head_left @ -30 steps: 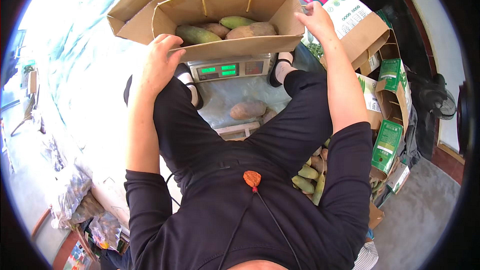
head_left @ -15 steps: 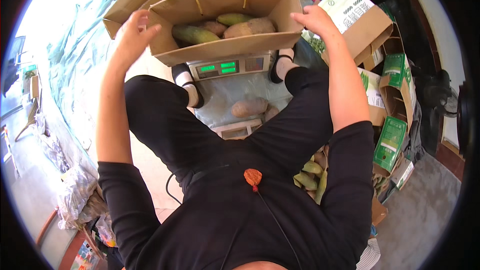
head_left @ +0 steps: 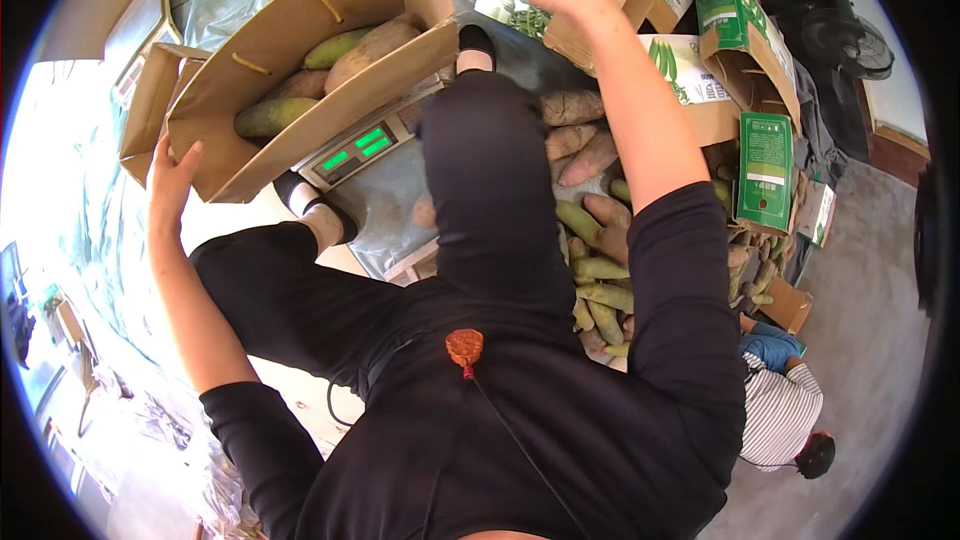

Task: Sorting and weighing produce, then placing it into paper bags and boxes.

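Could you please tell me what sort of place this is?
Probably an indoor area for packing produce: there is a boxy silver scale with green digits, an open brown cardboard bag holding long green and brownish vegetables, and a loose heap of similar vegetables.

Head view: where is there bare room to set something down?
Bare grey floor at right, between the green-labelled cartons, wall and striped shirt. A small patch of plastic sheet, between digital scale, left foot and right trouser leg. Crowded: inside the rope-handled carton on the scale, and the root-vegetable pile beside that leg.
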Demonstrator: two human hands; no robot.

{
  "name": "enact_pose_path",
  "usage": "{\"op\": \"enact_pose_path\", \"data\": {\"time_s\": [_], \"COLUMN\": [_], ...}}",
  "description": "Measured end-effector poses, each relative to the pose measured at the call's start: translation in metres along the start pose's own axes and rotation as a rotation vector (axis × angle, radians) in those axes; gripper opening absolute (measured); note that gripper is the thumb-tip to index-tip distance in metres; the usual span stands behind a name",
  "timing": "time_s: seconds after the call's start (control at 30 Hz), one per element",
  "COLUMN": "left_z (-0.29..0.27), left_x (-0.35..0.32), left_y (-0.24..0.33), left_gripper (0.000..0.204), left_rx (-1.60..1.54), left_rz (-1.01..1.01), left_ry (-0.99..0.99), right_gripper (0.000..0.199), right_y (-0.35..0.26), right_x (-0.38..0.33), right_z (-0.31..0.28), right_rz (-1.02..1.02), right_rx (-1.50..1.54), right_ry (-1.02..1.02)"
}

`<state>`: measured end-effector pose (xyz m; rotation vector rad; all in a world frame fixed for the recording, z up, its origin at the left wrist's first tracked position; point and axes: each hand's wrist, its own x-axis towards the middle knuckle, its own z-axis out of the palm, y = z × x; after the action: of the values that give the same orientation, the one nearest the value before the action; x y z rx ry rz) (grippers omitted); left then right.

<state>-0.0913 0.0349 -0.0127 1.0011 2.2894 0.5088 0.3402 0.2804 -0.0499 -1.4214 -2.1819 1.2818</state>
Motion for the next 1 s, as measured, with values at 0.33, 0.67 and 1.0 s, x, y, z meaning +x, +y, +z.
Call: {"op": "enact_pose_path", "data": {"time_s": [0.33, 0.67, 1.0], "left_z": [0.007, -0.005, 0.019], "left_x": [0.022, 0.004, 0.026], "left_y": [-0.023, -0.03, -0.006], "left_gripper": [0.071, 0.068, 0.071], "left_rx": [-0.019, -0.006, 0.049], "left_rz": [0.057, -0.004, 0.019], "left_ry": [0.011, 0.117, 0.1], "right_gripper": [0.031, 0.025, 0.02], "right_y": [0.194, 0.256, 0.359], "right_x": [-0.129, -0.161, -0.191], "right_z": [0.135, 0.217, 0.199], "right_rz": [0.364, 0.084, -0.119], "right_rx": [-0.702, -1.093, -1.257], "right_ry": [-0.184, -0.272, 0.063]}}
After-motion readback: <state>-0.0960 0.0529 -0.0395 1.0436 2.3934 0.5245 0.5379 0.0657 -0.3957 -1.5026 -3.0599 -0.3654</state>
